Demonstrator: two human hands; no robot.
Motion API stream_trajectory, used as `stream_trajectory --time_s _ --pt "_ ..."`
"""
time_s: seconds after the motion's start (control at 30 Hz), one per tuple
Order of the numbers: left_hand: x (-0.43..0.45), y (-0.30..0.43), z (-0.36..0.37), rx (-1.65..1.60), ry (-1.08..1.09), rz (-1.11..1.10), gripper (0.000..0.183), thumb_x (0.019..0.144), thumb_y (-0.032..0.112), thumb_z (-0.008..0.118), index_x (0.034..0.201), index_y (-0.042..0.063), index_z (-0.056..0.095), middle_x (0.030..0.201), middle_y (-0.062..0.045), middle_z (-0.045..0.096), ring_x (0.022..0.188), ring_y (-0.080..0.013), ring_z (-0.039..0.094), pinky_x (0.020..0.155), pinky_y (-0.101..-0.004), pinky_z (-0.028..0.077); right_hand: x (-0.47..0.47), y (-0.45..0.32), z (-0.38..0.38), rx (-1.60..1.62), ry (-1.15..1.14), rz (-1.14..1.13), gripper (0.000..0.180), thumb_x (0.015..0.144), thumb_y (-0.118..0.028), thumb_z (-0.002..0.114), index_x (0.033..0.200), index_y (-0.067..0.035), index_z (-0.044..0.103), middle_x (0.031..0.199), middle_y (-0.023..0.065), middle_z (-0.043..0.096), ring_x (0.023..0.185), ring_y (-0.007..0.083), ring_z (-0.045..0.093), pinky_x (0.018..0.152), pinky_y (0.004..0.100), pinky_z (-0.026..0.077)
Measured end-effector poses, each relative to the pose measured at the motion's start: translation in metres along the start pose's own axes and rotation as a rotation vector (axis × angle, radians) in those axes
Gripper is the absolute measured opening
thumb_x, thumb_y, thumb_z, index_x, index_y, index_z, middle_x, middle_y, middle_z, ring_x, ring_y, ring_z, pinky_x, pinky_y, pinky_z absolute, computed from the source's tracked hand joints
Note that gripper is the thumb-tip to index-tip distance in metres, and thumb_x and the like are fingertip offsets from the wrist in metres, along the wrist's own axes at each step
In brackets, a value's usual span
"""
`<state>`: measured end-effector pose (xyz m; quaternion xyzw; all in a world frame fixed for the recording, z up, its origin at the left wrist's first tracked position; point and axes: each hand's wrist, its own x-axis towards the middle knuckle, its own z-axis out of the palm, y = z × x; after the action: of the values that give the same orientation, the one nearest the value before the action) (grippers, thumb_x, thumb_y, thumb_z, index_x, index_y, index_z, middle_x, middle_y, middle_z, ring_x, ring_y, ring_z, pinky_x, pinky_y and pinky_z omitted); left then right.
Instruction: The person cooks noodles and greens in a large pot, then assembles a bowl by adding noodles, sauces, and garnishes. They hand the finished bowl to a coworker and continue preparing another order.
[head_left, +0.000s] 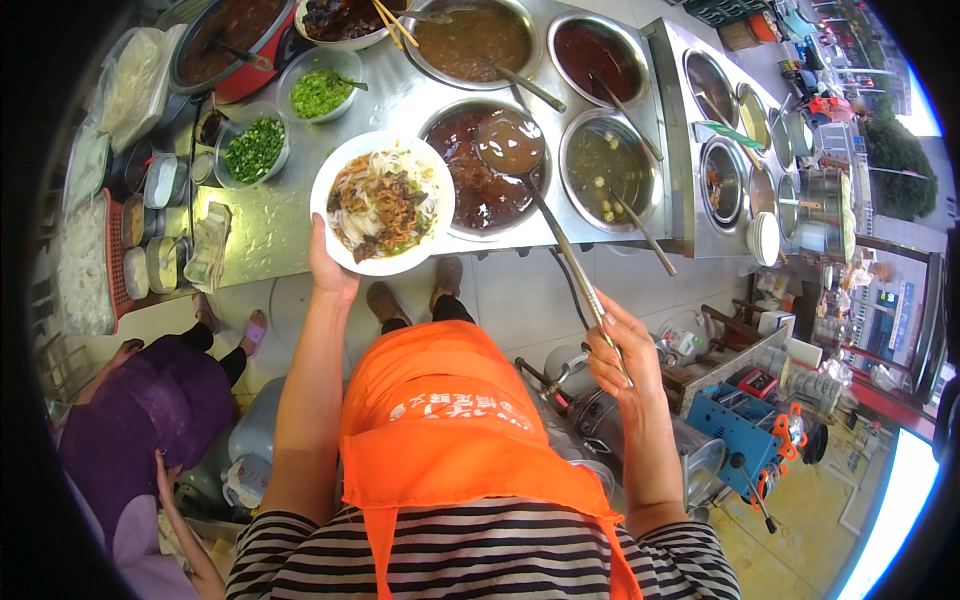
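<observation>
My left hand (330, 264) holds a white bowl (321, 180) by its near left side, above the front edge of the steel counter (277, 238). White noodles (358, 214) fill the bowl, topped with brown minced sauce and some greens. In my right hand (624, 346) is the long metal handle of a ladle (511, 141). The ladle's head is full of brown liquid and sits in a round steel pot (541, 196) of dark reddish-brown broth (469, 199). Bowl and pot stand side by side in view, the bowl overlapping the pot's left rim.
Tubs of chopped scallions (255, 150) and chopped greens (321, 94) stand at left. Behind and right are pots of brown soup (472, 45), dark red sauce (596, 60) and broth with pale balls (607, 172), with ladle handles sticking out. A person in a purple apron (150, 397) is at lower left.
</observation>
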<state>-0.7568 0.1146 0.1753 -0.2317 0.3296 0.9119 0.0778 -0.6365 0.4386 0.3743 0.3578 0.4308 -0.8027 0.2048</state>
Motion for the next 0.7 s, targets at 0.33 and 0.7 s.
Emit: stream_trajectory --time_s 0.33,0.7 --pt "0.016 -0.022 0.033 -0.031 -0.047 -0.113 0.060 0.095 0.052 0.040 0.134 0.006 0.045 0.129 -0.011 0.055 0.117 -0.0229 0.054 0.100 -0.0376 0.042 -0.029 0.002 0.032 -0.121 -0.069 0.011 0.046 0.097 -0.012 0.045 0.142 -0.005 0.037 0.053 0.0016 0.037 0.030 0.0085 0.032 0.026 0.0238 0.029" --pt "0.007 -0.017 0.039 -0.017 -0.066 -0.134 0.059 0.097 0.051 0.036 0.137 0.007 0.042 0.133 -0.009 0.051 0.123 -0.0230 0.048 0.104 -0.0376 0.037 -0.025 0.054 0.022 -1.024 0.093 -0.484 0.052 0.090 0.001 0.053 0.140 0.001 0.038 0.068 0.0046 0.055 0.047 0.0098 0.049 0.045 0.0223 0.041"
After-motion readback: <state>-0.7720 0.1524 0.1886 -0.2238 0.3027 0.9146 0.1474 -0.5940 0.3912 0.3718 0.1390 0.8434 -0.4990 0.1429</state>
